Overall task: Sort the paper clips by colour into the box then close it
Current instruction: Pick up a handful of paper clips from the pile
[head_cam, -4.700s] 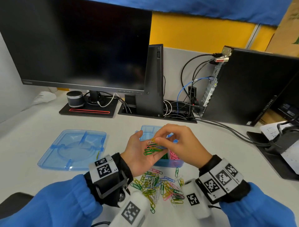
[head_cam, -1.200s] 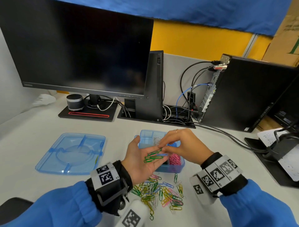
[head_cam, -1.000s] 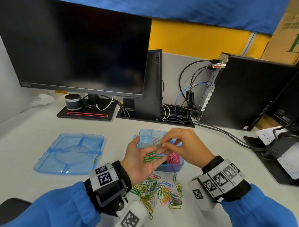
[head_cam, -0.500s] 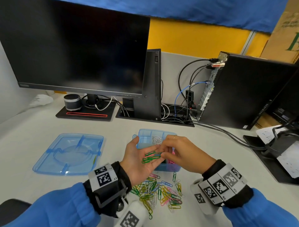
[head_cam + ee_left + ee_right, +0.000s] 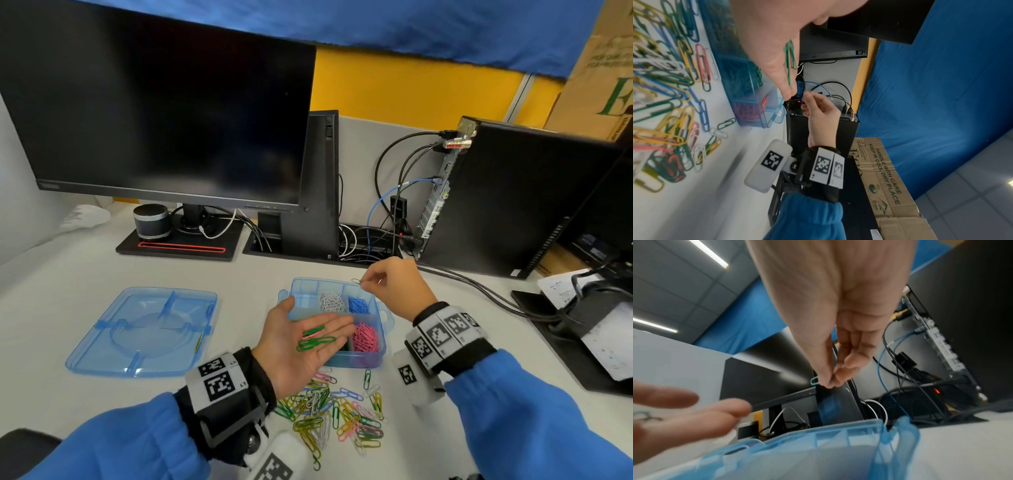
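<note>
A blue divided box (image 5: 383,343) sits mid-table with white, blue and pink clips in separate compartments. My left hand (image 5: 301,341) lies palm up over its near left part, fingers straight, with green clips (image 5: 315,339) and one pink clip resting on it; the green clips (image 5: 790,56) also show in the left wrist view. My right hand (image 5: 394,286) hovers over the box's far right corner and pinches a single paper clip (image 5: 356,281), which looks teal (image 5: 814,381) in the right wrist view. A mixed pile of clips (image 5: 335,411) lies in front of the box.
The box's blue lid (image 5: 144,330) lies flat to the left. A monitor (image 5: 164,102) on its stand, a small speaker (image 5: 151,221), a computer tower (image 5: 513,202) and cables (image 5: 462,279) fill the back of the table. A black stand with papers (image 5: 582,325) is at the right.
My right hand has lifted away from the left palm toward the box's far right corner with one clip pinched. The left palm holds fewer clips and stays over the box.
</note>
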Available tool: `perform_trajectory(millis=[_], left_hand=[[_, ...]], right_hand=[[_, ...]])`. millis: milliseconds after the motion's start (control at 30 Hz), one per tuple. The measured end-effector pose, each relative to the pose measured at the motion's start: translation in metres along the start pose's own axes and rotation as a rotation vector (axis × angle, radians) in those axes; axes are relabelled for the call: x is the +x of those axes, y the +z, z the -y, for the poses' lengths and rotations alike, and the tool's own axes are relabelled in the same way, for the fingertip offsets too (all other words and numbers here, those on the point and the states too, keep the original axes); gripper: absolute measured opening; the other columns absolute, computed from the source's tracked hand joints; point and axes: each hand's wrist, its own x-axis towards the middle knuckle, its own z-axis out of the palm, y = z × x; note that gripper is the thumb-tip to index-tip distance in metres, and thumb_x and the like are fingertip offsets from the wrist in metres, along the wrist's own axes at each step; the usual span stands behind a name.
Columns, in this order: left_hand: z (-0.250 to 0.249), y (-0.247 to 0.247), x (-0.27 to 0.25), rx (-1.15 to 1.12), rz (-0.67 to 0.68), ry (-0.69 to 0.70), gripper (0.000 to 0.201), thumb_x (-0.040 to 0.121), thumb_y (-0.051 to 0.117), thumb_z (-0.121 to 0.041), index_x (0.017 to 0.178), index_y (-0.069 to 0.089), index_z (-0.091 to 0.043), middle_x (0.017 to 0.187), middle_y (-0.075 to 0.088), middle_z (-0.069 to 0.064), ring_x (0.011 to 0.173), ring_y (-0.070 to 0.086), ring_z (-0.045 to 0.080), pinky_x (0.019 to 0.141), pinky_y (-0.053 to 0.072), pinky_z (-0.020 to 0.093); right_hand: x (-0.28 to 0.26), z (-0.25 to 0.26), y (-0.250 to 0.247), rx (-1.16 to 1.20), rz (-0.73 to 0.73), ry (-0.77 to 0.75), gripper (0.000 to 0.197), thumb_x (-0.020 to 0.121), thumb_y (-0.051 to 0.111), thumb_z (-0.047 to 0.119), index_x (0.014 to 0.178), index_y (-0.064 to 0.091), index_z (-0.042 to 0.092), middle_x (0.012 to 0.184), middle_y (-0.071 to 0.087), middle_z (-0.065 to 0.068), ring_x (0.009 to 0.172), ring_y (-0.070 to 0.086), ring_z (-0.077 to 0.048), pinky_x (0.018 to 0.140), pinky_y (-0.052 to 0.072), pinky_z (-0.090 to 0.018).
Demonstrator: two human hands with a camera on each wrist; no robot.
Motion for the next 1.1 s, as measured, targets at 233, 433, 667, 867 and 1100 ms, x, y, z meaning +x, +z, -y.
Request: perform_trajectory(millis=[233, 433, 667, 867, 1100], left_hand=[[-0.002, -0.001, 0.003, 0.032, -0.027, 0.027, 0.07, 0.099, 0.03, -0.052, 0.123, 0.052, 0.01, 0.114, 0.065, 0.029, 0.112, 0.06, 0.038, 0.094, 0.047, 0.038], [-0.011, -0.004, 0.004, -0.009, -0.121, 0.204, 0.063, 0.102, 0.025, -0.044, 0.128, 0.05, 0.008, 0.114, 0.065, 0.025, 0.113, 0.059, 0.035, 0.099, 0.046, 0.038], [-0.014, 0.001, -0.003, 0.001, 0.012, 0.116, 0.079, 0.098, 0.025, -0.057, 0.13, 0.047, 0.011, 0.123, 0.06, 0.028, 0.12, 0.055, 0.039, 0.096, 0.045, 0.041], [-0.008, 0.007, -0.007, -0.024, 0.194, -0.041, 0.094, 0.091, 0.026, -0.068, 0.124, 0.052, 0.016, 0.129, 0.055, 0.031, 0.126, 0.051, 0.035, 0.091, 0.05, 0.045], [-0.001, 0.007, -0.007, -0.047, 0.236, -0.095, 0.087, 0.091, 0.031, -0.066, 0.133, 0.049, 0.008, 0.125, 0.057, 0.026, 0.111, 0.058, 0.035, 0.09, 0.048, 0.049]], right_hand=[[-0.005, 0.008, -0.002, 0.114, -0.029, 0.001, 0.009, 0.085, 0.068, 0.011, 0.084, 0.076, 0.013, 0.078, 0.071, 0.003, 0.055, 0.056, 0.002, 0.061, 0.045, -0.008], [-0.026, 0.02, 0.005, 0.226, 0.048, -0.019, 0.009, 0.085, 0.067, 0.01, 0.085, 0.076, 0.015, 0.068, 0.067, 0.01, 0.056, 0.059, 0.004, 0.061, 0.046, -0.007], [-0.046, 0.028, 0.007, 0.203, -0.085, -0.216, 0.01, 0.088, 0.067, 0.02, 0.092, 0.076, 0.023, 0.087, 0.071, 0.006, 0.077, 0.06, -0.003, 0.068, 0.046, -0.011], [-0.055, 0.039, 0.002, 0.249, 0.023, -0.439, 0.011, 0.082, 0.073, 0.014, 0.09, 0.077, 0.02, 0.09, 0.061, 0.005, 0.082, 0.053, 0.0, 0.071, 0.037, -0.006], [-0.056, 0.039, 0.007, 0.21, 0.147, -0.455, 0.005, 0.085, 0.07, 0.022, 0.088, 0.073, 0.021, 0.091, 0.059, 0.009, 0.083, 0.057, -0.007, 0.074, 0.049, -0.028]])
